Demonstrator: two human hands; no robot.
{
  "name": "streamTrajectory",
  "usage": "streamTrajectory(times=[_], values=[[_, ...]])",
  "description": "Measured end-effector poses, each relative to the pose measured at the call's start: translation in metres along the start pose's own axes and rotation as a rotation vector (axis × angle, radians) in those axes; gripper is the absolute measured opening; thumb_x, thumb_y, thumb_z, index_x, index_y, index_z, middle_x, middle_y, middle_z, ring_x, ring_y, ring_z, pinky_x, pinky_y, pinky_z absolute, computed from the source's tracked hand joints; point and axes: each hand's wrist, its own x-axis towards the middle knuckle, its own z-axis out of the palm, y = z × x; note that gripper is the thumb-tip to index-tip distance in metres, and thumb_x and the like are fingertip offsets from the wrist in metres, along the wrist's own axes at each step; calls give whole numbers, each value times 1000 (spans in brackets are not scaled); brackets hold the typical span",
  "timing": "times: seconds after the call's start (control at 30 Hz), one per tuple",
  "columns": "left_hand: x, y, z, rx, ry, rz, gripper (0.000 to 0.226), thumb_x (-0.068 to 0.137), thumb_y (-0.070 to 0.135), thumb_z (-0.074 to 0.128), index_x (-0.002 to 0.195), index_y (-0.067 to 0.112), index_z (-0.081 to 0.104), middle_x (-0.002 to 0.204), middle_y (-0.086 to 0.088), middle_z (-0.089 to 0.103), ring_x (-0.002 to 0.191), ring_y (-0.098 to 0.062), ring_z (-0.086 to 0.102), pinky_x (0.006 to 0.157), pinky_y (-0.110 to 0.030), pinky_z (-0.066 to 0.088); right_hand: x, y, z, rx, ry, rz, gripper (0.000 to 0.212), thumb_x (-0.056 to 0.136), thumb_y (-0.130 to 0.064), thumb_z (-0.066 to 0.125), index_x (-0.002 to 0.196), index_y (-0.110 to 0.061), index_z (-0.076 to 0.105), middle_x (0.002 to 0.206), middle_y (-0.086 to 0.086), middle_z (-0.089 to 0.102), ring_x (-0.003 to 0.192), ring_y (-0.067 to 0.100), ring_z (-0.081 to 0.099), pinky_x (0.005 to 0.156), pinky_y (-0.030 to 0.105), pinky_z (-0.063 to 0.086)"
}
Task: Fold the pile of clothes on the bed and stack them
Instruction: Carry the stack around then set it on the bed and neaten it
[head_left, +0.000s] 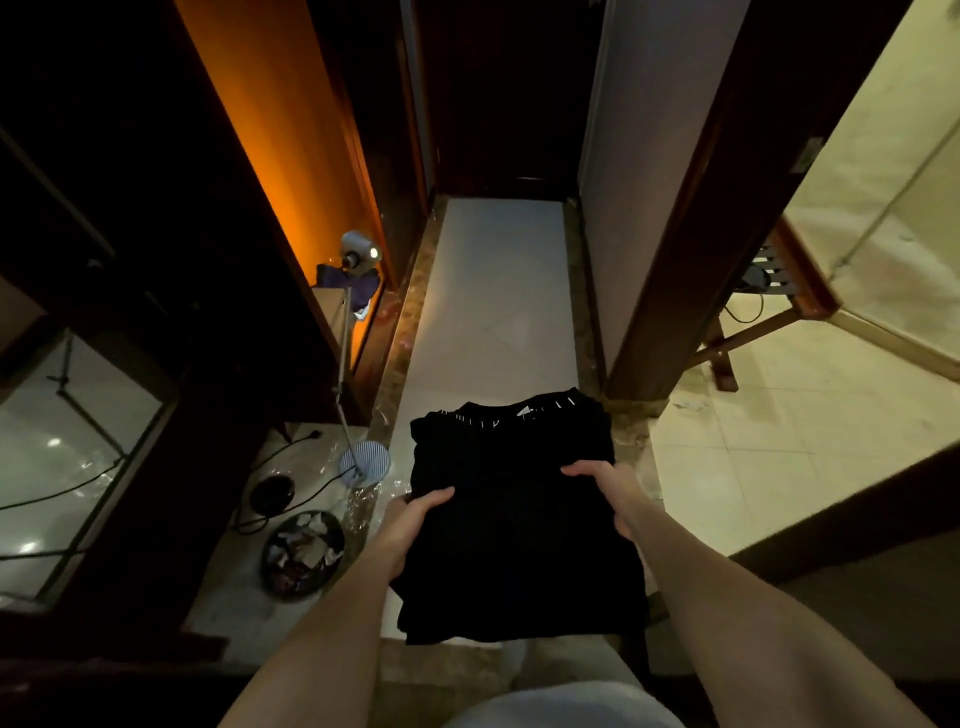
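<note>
Both hands gripped the folded black fabric garment (511, 509): left hand (410, 525) and right hand (605, 493) pinching opposite edges.

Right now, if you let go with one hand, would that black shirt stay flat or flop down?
It would probably flop. The black shirt is soft folded cloth, and its near edge already sags below the left hand and right hand. It looks light, since a thumb on top at each side carries it. It seems unlikely to slip, but the folds could fall open.
</note>
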Motion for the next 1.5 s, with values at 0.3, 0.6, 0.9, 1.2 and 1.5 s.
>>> streamTrajectory(times=[0.3,0.6,0.9,1.2,1.5], values=[[98,113,24,-59,-34,-11,66,63,34,82,120,5,66,105,-17,74,98,-35,71,79,-36,53,120,-115,7,-9,-78,37,40,77,-9,78,110,0,58,101,17,70,84,30,72,72,37,58],[196,199,39,-88,-57,-48,43,78,24,77,116,9,66,102,-15,75,98,-33,69,83,-37,53,217,-202,17,-41,-112,59,54,74,-14,81,118,-1,53,110,17,70,96,32,71,91,43,57],[316,318,33,-195,-163,-57,33,91,16,66,123,10,64,100,-12,73,90,-29,69,78,-35,51,333,-320,67,-38,-123,39,52,77,-10,78,122,1,54,111,18,69,98,33,69,82,38,54],[409,446,19,-148,-165,13,42,79,23,71,118,10,62,90,-8,75,86,-26,70,75,-33,48,431,-439,127,-66,-158,-48,50,78,-8,78,123,1,58,113,19,70,97,33,70,74,34,55],[513,530,37,-161,-56,179,35,89,7,67,120,22,62,91,7,77,83,-11,73,73,-27,48,536,-531,161,-124,-164,-55,51,75,-11,81,120,-1,59,108,16,71,95,31,71,77,35,56]])
